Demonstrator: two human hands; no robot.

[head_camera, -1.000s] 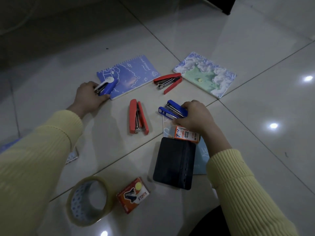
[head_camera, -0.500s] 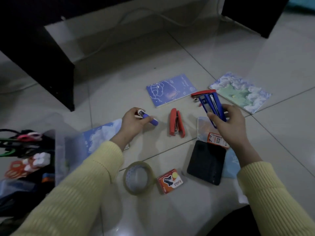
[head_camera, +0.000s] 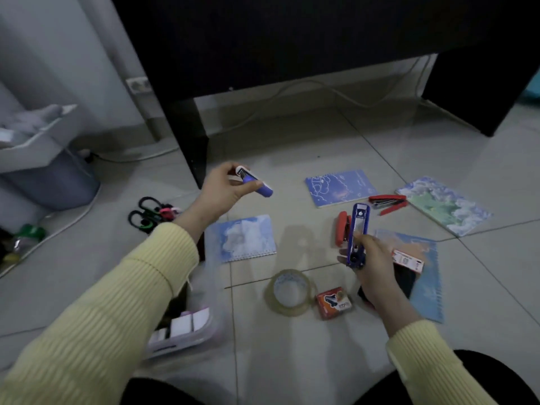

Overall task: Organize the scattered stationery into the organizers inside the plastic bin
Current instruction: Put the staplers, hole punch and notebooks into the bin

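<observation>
Fingers (head_camera: 225, 170) pinch tight: your L hand (head_camera: 222, 190) small blue-white stapler (head_camera: 257, 185), R hand (head_camera: 377, 270) long blue stapler (head_camera: 360, 226); release only over clear plastic bin (head_camera: 190, 340).

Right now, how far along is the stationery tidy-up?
Early on. The plastic bin holds a few small items. In hand: the left hand holds a small blue stapler, the right hand a larger blue stapler, both above the floor. Left on the floor: two red staplers, a tape roll, an orange staples box and four notebooks.
</observation>
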